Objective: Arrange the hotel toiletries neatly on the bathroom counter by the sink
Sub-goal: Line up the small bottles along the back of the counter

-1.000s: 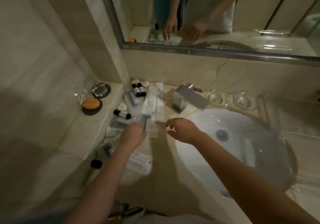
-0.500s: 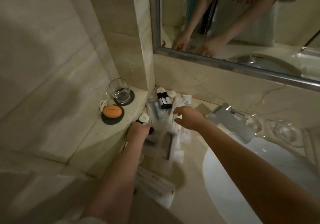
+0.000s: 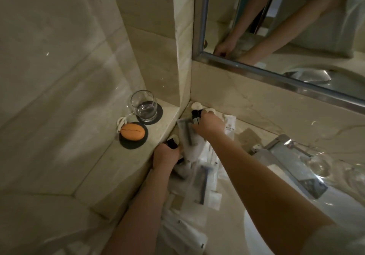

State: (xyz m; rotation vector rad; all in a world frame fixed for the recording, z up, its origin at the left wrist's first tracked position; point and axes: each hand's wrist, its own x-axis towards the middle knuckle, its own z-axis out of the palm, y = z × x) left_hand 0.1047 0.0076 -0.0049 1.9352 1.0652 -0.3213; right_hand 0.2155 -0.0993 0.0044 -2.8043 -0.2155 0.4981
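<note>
Hotel toiletries lie in a loose heap on the counter (image 3: 246, 134) left of the sink (image 3: 256, 227): several white sachets and clear packets (image 3: 204, 177). Two small white bottles with black caps (image 3: 196, 114) stand in the back corner. My right hand (image 3: 209, 125) reaches there, and its fingers and thumb curl round those bottles. Against the raised ledge, my left hand (image 3: 166, 156) grips another small black-capped bottle (image 3: 171, 143), most of which is hidden by the fingers.
The raised ledge (image 3: 126, 167) on the left carries a drinking glass (image 3: 143, 105) and an orange oval object (image 3: 132, 131), each on a black coaster. A chrome faucet (image 3: 292, 162) and glass dishes (image 3: 320, 164) stand at right. The mirror (image 3: 286, 27) rises behind.
My right hand moved forward over the pile to the two bottles in the corner. My left hand stayed by the ledge on the small bottle. The view moved closer and to the left.
</note>
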